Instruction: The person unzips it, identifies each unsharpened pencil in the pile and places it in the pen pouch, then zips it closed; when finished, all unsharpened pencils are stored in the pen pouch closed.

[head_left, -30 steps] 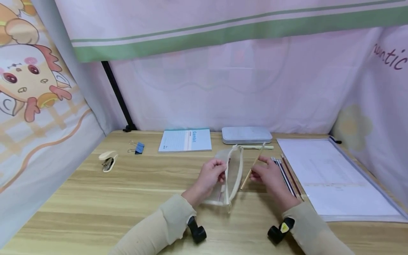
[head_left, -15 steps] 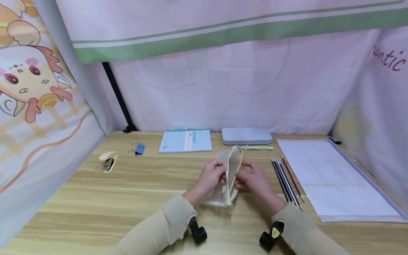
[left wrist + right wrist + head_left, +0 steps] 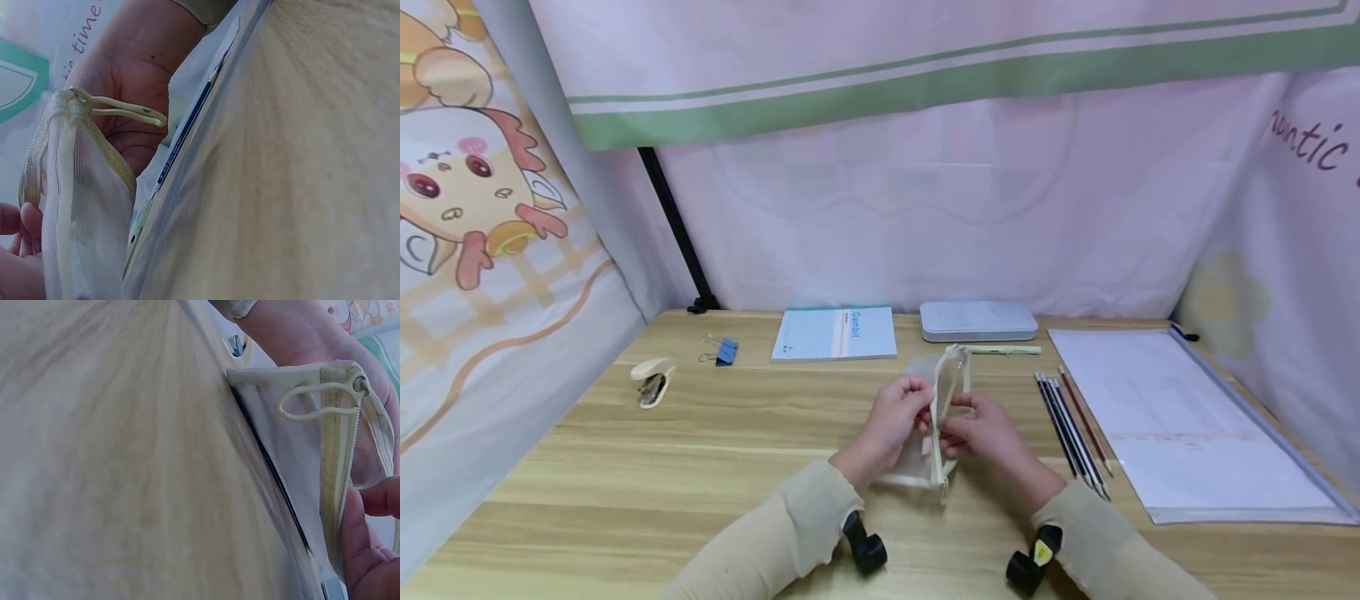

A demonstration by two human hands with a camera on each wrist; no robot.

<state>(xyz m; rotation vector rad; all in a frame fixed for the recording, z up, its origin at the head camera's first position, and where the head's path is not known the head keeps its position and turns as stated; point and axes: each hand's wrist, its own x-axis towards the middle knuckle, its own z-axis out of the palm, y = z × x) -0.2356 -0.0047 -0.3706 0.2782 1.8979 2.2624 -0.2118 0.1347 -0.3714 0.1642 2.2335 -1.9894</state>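
Note:
In the head view my left hand (image 3: 897,417) pinches the near rim of a whitish mesh zip pouch (image 3: 917,462). The pouch stands open on the table. A light wood-coloured pencil (image 3: 951,390) leans inside its mouth. My right hand (image 3: 988,432) is at the far side of that mouth, fingers curled, seeming to hold the pencil; the fingertips are partly hidden by the rim. In the right wrist view the zip pull (image 3: 319,403) hangs at the pouch's near end. The left wrist view has the pouch (image 3: 94,231) between both hands.
Several pencils (image 3: 1067,425) lie right of the pouch, beside a clear folder of paper (image 3: 1210,425). Behind are a green pen (image 3: 1003,350), a pale case (image 3: 977,321) and a notebook (image 3: 835,333). A blue binder clip (image 3: 726,351) and a stapler (image 3: 653,383) lie left.
My right hand has moved left from beside the pencils to the pouch, bringing the pencil down into its mouth. My left hand has kept its place on the rim.

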